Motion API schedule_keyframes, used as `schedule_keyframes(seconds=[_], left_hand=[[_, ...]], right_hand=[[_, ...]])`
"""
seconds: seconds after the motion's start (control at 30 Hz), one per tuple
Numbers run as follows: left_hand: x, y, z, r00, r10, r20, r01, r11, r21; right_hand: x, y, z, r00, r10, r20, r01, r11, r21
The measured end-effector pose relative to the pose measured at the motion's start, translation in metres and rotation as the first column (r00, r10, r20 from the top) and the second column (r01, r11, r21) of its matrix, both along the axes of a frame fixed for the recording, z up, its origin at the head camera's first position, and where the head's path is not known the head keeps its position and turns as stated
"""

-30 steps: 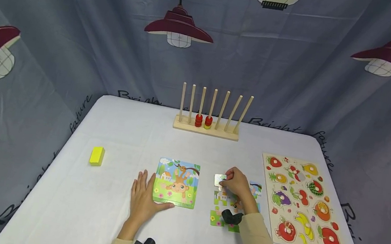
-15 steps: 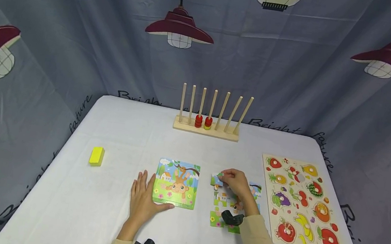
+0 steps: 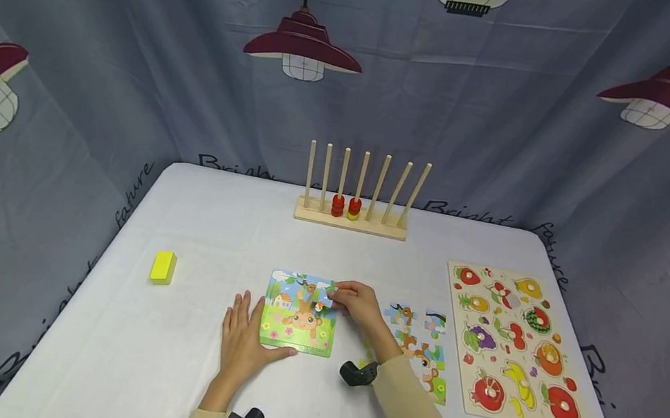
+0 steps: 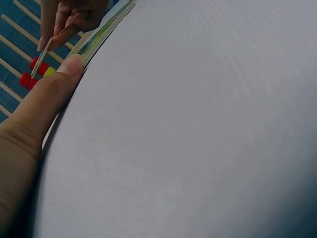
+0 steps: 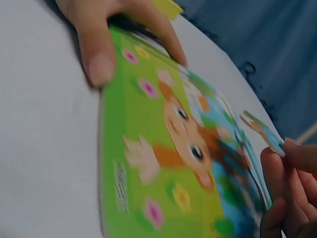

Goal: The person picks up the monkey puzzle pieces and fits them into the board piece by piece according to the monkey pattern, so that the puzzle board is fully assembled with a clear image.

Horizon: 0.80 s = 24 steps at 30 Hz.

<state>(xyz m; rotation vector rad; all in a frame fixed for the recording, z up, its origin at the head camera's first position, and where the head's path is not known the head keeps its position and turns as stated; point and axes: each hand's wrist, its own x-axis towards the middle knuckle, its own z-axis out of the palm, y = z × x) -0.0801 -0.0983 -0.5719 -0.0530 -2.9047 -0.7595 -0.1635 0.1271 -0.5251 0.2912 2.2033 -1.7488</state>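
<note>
A square monkey picture puzzle board (image 3: pixel 288 336) lies near the middle of the white table. My left hand (image 3: pixel 245 348) rests against it, fingers along its left side and thumb at its lower edge. My right hand (image 3: pixel 359 304) pinches a small puzzle piece (image 3: pixel 321 296) between thumb and fingers, over the upper right part of the board. In the right wrist view this puzzle piece (image 5: pixel 263 131) is tilted, seen nearly edge-on, above the picture. Several loose puzzle pieces (image 3: pixel 427 367) lie right of the board, some hidden behind my right forearm.
A yellow block (image 3: pixel 162 268) sits at the left. At the back stands a wooden peg rack (image 3: pixel 348 223) with red and yellow beads on two pegs. A fruit puzzle board (image 3: pixel 507 359) lies along the right side. A grey curtain (image 3: pixel 200 81) hangs behind.
My right hand has lifted the puzzle piece from among the loose pieces, turned its picture side into view and carried it left over the board. My left hand stays in place.
</note>
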Motion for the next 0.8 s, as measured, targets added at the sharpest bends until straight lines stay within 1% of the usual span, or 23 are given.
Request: schedule_keyframes(seconds=[0.13,0.3,0.43,0.6,0.73,0.8], left_hand=[[0.000,0.000,0.001,1.000,0.001,0.009,-0.001,1.000,-0.002],[0.000,0.000,0.001,1.000,0.003,-0.002,-0.003,1.000,-0.004],[0.001,0.000,0.001,1.000,0.000,-0.011,0.000,1.000,-0.001],[0.001,0.000,0.001,1.000,-0.001,-0.013,0.001,1.000,-0.005],[0.001,0.000,0.000,1.000,-0.003,-0.012,0.003,1.000,-0.008],[0.001,0.000,0.000,1.000,-0.001,-0.015,0.001,1.000,-0.008]], right_hand=[[-0.001,-0.031,0.004,1.000,-0.013,-0.013,0.013,1.000,0.005],[-0.006,-0.056,0.003,1.000,0.016,-0.003,-0.016,1.000,0.017],[-0.014,-0.066,0.002,1.000,0.016,0.025,-0.017,1.000,0.008],[-0.023,-0.072,0.004,0.999,0.017,0.047,-0.018,0.999,0.033],[-0.026,-0.076,0.004,0.998,0.020,0.056,-0.023,0.999,0.045],[-0.026,-0.078,0.005,0.999,0.021,0.044,-0.024,0.998,0.062]])
